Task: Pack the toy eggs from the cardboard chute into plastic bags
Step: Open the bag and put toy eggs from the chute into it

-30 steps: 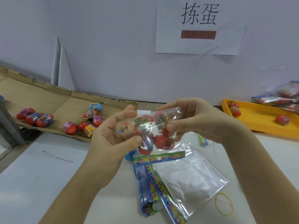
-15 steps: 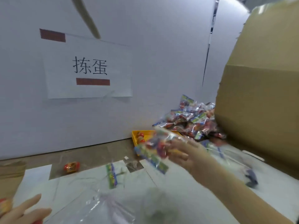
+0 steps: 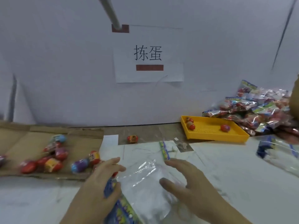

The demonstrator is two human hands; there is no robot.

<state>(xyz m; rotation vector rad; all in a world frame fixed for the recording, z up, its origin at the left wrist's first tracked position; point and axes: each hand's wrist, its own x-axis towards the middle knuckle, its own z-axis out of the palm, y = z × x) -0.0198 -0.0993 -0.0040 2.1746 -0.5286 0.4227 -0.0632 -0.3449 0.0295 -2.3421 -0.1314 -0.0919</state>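
Hands low over plastic bags [image 3: 145, 188] on white table [image 3: 226, 168]. Your left hand [image 3: 102, 181] pinches blue header edge of stack between thumb and fingers; blurred. Your right hand [image 3: 187, 180] is spread wide, thumb on clear film, gripping nothing. Toy eggs [image 3: 53, 164] on cardboard chute [image 3: 24, 143], just left of left hand. Stray egg [image 3: 132, 139] beyond fingertips. Yellow tray [image 3: 215, 128] beyond right hand, well apart, white tabletop between. Loose bag [image 3: 278, 154] far right.
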